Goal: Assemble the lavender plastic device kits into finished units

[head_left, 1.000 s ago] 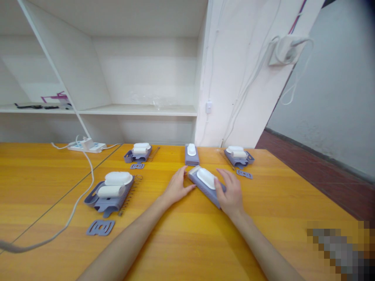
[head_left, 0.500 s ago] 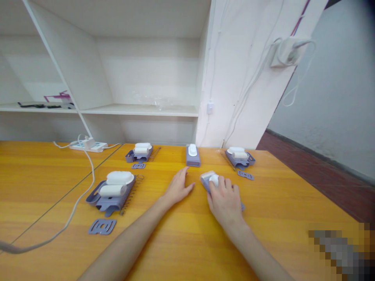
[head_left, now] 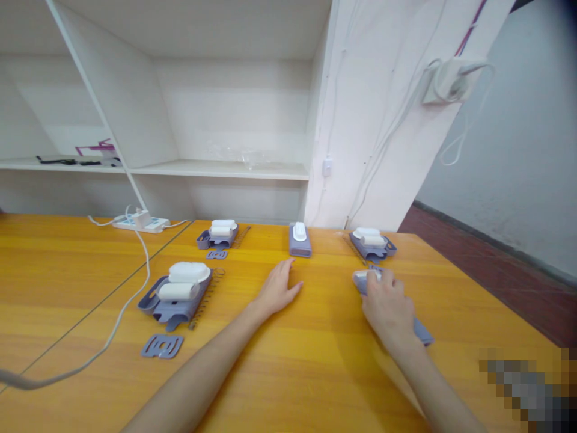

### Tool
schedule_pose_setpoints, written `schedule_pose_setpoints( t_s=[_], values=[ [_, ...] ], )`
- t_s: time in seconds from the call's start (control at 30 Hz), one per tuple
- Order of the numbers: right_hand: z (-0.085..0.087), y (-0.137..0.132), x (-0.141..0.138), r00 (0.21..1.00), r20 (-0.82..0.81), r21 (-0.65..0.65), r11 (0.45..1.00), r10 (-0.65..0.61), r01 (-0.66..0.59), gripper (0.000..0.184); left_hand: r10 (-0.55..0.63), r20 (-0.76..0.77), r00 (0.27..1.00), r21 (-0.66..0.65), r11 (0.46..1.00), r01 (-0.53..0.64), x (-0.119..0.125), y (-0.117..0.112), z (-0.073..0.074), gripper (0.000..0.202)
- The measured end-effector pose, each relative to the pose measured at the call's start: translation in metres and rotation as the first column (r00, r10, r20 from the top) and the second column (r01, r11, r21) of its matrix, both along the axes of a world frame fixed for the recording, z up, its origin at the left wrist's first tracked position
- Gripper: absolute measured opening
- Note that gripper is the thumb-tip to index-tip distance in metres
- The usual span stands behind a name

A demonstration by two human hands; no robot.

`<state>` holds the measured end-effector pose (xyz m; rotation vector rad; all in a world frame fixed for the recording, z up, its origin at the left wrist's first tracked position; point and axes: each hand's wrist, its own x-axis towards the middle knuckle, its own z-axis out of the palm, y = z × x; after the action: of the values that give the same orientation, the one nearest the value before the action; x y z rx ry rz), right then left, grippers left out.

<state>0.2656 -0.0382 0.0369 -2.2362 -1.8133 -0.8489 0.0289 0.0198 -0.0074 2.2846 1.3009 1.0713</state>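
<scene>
Over the right of the counter (head_left: 315, 373) we grip the grey case (head_left: 422, 332) from above with our right hand (head_left: 388, 307), judging it light, stiff and rather slick, best held across its long sides, while our left hand (head_left: 277, 288) lies open before a similar case (head_left: 300, 248).

The middle case (head_left: 300, 249) has a power strip (head_left: 155, 225) leftward, the left hand (head_left: 278, 288) in front, the right hand (head_left: 390, 308) on a second case (head_left: 422, 332) front-right.
</scene>
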Motion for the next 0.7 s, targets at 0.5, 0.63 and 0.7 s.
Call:
schedule_pose_setpoints(
  t_s=[0.5,0.63,0.7],
  values=[
    [-0.008,0.012,0.054,0.980,-0.016,0.195,0.960,-0.199,0.199,0.023,0.002,0.000,1.000,0.001,1.000,-0.002,0.000,0.001,-0.002,0.052],
    [0.012,0.013,0.037,0.991,-0.129,0.290,0.955,-0.029,0.066,0.029,-0.002,-0.008,1.000,0.005,1.000,0.002,0.000,0.000,0.000,0.052],
    [0.030,0.009,0.024,0.957,-0.235,0.385,0.920,0.169,-0.068,0.029,0.001,-0.018,1.000,0.007,1.000,-0.001,0.000,0.000,0.000,0.053]
  ],
)
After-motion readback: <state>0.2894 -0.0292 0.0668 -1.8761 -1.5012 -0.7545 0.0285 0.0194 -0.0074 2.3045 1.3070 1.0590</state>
